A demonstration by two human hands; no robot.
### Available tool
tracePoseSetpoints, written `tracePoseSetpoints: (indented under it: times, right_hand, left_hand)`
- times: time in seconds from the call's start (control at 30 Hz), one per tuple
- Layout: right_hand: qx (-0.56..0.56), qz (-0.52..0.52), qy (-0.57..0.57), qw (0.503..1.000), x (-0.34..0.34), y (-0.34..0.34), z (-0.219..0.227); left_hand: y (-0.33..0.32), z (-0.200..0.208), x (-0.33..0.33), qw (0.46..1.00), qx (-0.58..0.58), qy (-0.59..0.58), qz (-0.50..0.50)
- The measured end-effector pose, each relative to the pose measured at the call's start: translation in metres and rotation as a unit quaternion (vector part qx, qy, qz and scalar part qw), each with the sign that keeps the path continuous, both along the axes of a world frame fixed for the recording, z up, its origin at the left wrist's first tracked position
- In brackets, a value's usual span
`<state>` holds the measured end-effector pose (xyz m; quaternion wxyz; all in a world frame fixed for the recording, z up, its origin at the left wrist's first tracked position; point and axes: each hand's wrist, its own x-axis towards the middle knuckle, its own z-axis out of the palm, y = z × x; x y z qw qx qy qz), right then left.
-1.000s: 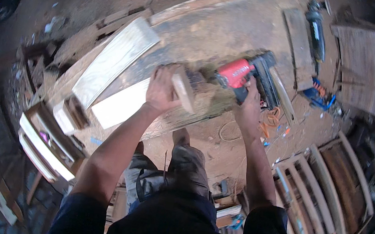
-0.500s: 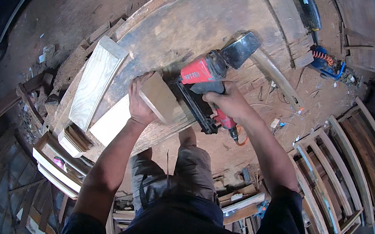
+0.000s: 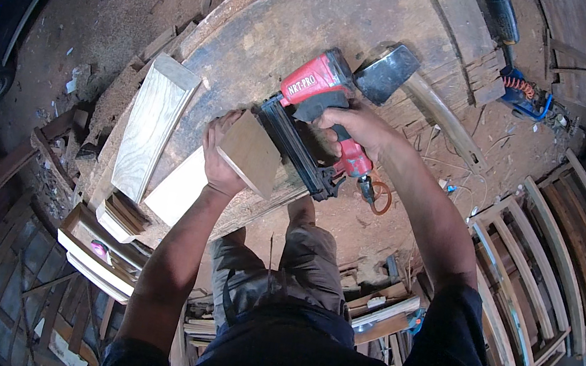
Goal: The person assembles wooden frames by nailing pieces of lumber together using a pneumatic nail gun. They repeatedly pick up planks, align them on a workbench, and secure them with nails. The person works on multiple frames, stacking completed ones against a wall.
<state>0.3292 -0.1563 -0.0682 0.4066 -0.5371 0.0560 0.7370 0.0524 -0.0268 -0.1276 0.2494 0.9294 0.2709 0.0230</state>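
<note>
My right hand (image 3: 357, 128) is wrapped round the grip of a red and black nail gun (image 3: 321, 80), whose orange air hose (image 3: 383, 197) hangs at its lower end. The gun's black nose and magazine lie close along the right side of a wooden end piece (image 3: 252, 152); whether they touch I cannot tell. My left hand (image 3: 222, 160) grips that end piece where it meets a long pale board (image 3: 180, 184), fingers over the upper edge. Beyond the gun lies a black-headed mallet (image 3: 385, 73) with a wooden handle (image 3: 445, 119).
A worn plywood worktop (image 3: 288, 21) carries all this. Another pale wooden piece (image 3: 154, 123) lies to the left, near a small stack of boards (image 3: 120, 217) and an open wooden frame (image 3: 94, 251). Slatted wooden frames (image 3: 534, 259) stand at the right; a coiled orange hose (image 3: 519, 85) lies far right.
The nail gun in my right hand has turned and shifted slightly, its nose coming closer beside the wooden end piece. My left hand keeps its hold. The view has moved a little.
</note>
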Motion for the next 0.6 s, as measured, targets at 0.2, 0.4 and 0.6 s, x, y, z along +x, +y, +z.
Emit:
tracePoseSetpoints:
  times: [0.2,0.4,0.6]
  right_hand:
    - [0.0,0.009,0.027,1.0,0.001,0.003,-0.005]
    - [-0.008,0.011,0.043,0.999,0.0,0.004,-0.002]
    - [-0.001,0.038,0.031,0.999,0.0,0.001,-0.009]
  left_hand:
    - [-0.001,-0.003,-0.002,1.0,0.012,0.011,-0.015]
    - [0.0,-0.007,-0.002,1.0,0.006,-0.009,-0.014]
    - [-0.001,-0.003,0.0,0.999,-0.012,0.033,0.006]
